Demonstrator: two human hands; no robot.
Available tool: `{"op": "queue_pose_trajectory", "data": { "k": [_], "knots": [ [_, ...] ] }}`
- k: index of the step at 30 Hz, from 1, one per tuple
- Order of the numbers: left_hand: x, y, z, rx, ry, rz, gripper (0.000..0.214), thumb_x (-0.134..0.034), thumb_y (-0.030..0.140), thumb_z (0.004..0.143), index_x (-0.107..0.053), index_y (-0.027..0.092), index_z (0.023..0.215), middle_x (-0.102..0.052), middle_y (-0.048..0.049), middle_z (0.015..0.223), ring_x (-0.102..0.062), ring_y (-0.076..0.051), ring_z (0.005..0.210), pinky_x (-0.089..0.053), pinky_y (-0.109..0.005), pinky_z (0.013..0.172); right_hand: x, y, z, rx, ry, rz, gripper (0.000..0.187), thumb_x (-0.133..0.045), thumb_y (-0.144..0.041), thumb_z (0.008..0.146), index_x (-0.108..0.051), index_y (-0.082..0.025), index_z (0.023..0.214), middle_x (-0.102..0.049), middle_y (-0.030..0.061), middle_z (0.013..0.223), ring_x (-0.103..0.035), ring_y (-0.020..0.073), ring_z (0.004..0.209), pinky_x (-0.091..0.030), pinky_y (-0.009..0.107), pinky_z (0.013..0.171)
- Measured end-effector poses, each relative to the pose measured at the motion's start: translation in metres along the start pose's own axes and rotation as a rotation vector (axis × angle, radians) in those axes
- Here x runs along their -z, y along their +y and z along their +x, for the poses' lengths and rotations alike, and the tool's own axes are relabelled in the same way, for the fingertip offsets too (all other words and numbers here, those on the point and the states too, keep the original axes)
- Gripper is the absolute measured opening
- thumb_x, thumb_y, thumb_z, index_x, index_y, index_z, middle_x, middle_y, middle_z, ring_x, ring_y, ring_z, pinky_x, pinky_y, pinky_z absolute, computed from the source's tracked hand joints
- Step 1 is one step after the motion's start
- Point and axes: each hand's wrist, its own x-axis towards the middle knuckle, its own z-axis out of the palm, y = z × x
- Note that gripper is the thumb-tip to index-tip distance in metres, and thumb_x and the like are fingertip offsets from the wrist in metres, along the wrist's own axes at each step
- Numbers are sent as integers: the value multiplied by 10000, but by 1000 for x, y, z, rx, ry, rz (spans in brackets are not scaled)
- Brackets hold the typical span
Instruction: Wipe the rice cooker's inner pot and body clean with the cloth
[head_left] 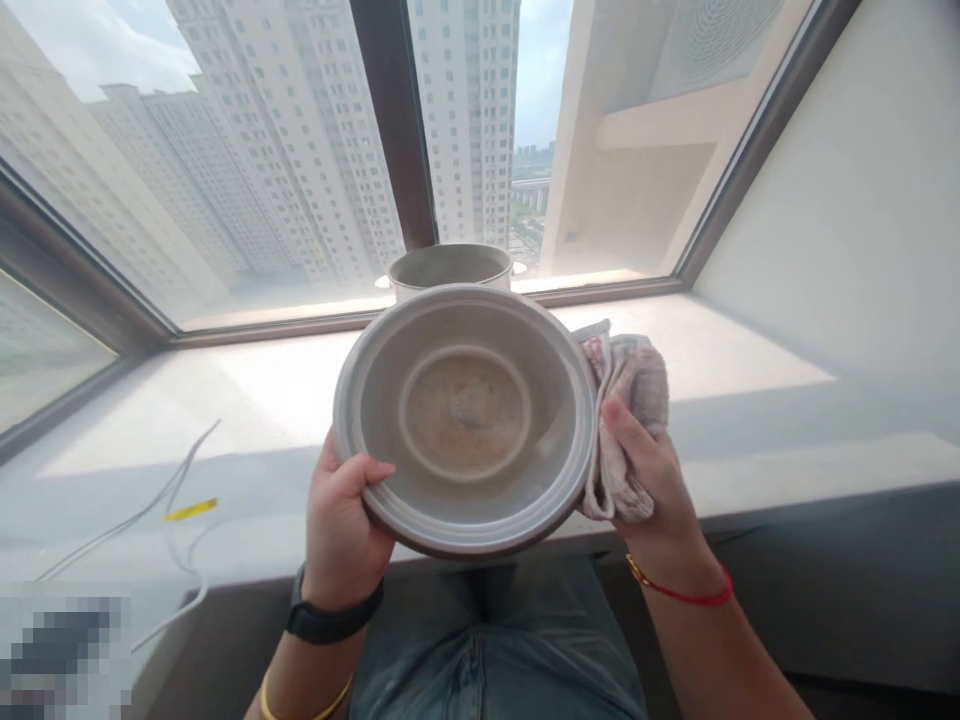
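Observation:
A wide, round, grey bowl-like vessel [469, 330] is held tilted, with its hollow inner side facing me. A ridge circles its brownish, stained middle; whether it is a pot or a lid, I cannot tell. My left hand [349, 520] grips its lower left rim, thumb over the edge and the other fingers hidden underneath. At the right rim, my right hand [656, 485] is closed around a folded, pinkish-grey cloth [630, 390], which touches the vessel's edge. Behind the vessel stands a pale pot [450, 268] with side handles, its lower part hidden.
A white windowsill [285, 390] runs below large windows with dark frames [397, 120]. On the left of the sill lies a thin white cable [150, 505] with a yellow tag [190, 509]. A white wall [847, 220] rises on the right. The sill's front edge is close to my body.

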Motion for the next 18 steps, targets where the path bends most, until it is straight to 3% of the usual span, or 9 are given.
{"op": "queue_pose_trajectory", "data": {
  "k": [3, 5, 6, 8, 10, 12, 14, 16, 18],
  "knots": [
    [5, -5, 1, -97, -127, 86, 581, -751, 198, 604, -672, 186, 1180, -720, -55, 983, -676, -238, 895, -557, -281, 749, -7, -2, 10, -130, -69, 17, 572, -768, -254, 713, -605, -254, 1261, -637, -54, 624, -480, 106, 367, -398, 230, 345],
    [12, -2, 7, -309, -265, 217, 719, -847, 334, 636, -618, 197, 1303, -665, -115, 1230, -618, -303, 1172, -523, -356, 953, -6, -6, 19, -186, -55, 36, 467, -768, -212, 657, -650, -210, 1109, -566, -76, 532, -461, 104, 342, -367, 220, 323],
    [16, 2, 10, -444, -338, 313, 830, -899, 408, 588, -601, 203, 1335, -593, -142, 1358, -523, -342, 1317, -467, -405, 1051, -4, -7, 24, -209, -33, 47, 391, -759, -203, 640, -662, -192, 1019, -556, -72, 523, -471, 105, 351, -366, 217, 325],
    [21, 11, 17, -667, -476, 555, 956, -972, 481, 425, -645, 218, 1284, -451, -165, 1514, -295, -413, 1482, -325, -509, 1166, -2, -11, 36, -240, 16, 62, 282, -733, -188, 614, -665, -172, 887, -592, -42, 563, -525, 110, 408, -401, 213, 357],
    [22, 21, 21, -757, -595, 770, 741, -986, 456, 397, -742, 234, 1060, -486, -152, 1496, -244, -445, 1497, -195, -598, 1201, -1, -16, 47, -238, 35, 69, 268, -716, -164, 592, -679, -170, 858, -646, -16, 641, -595, 128, 503, -463, 220, 419],
    [20, 27, 24, -701, -670, 846, 371, -957, 363, 503, -750, 254, 791, -666, -116, 1277, -439, -418, 1400, -96, -633, 1211, -2, -22, 53, -206, 31, 70, 301, -721, -136, 576, -700, -186, 872, -665, -18, 678, -622, 139, 558, -493, 228, 464],
    [17, 29, 26, -578, -626, 762, 239, -916, 274, 547, -688, 267, 619, -748, -54, 907, -676, -340, 1106, -95, -620, 1221, -4, -28, 54, -178, 1, 75, 303, -742, -135, 587, -711, -201, 881, -653, -33, 661, -598, 130, 533, -483, 234, 459],
    [14, 29, 27, -517, -565, 699, 249, -889, 231, 537, -646, 280, 552, -678, 15, 645, -715, -249, 776, -179, -581, 1225, -7, -33, 54, -133, -46, 111, 254, -763, -178, 640, -713, -197, 888, -666, -27, 693, -607, 128, 554, -506, 243, 493],
    [11, 29, 26, -607, -596, 757, 210, -860, 221, 548, -663, 292, 561, -628, 48, 568, -649, -189, 603, -241, -545, 1218, -9, -35, 54, -20, -80, 143, 230, -761, -236, 712, -712, -178, 929, -705, 4, 808, -670, 151, 687, -567, 276, 621]
  ]
}}
